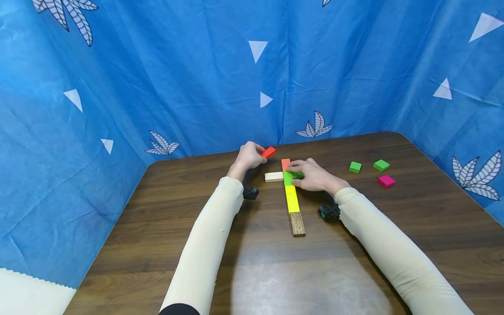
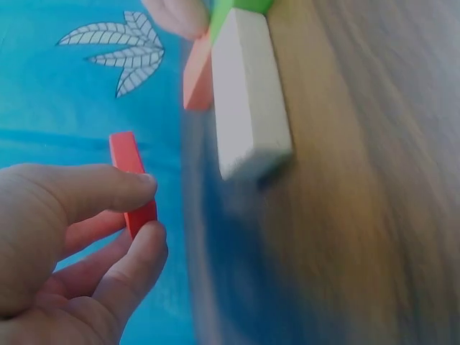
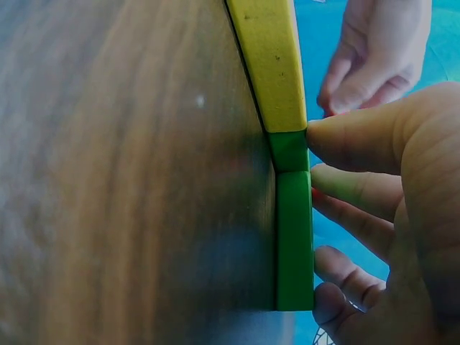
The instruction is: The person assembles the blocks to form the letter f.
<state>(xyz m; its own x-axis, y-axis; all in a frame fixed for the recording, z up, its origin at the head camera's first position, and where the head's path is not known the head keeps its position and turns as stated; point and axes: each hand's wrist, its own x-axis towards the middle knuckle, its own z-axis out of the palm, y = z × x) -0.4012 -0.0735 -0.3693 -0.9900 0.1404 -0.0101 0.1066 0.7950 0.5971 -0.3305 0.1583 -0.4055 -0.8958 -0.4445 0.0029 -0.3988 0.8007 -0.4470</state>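
Blue cloth (image 1: 220, 65) backs the worktop (image 1: 189, 218); near its far edge, the left hand (image 1: 249, 156) pinches a red block (image 1: 269, 152), while the right hand (image 1: 313, 176), fingers apart, rests on a green block (image 3: 295, 244).

I can't tell home from lab; printed blue cloth (image 1: 220, 65) curtains off my table (image 1: 177, 210), ten o'clock through two.

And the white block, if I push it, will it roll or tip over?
It probably won't roll: the white block has flat sides and straight edges. Tipping looks unlikely, since it lies along its long side on the table. Pushed toward the green block, it may nudge that, as its end appears to touch it.
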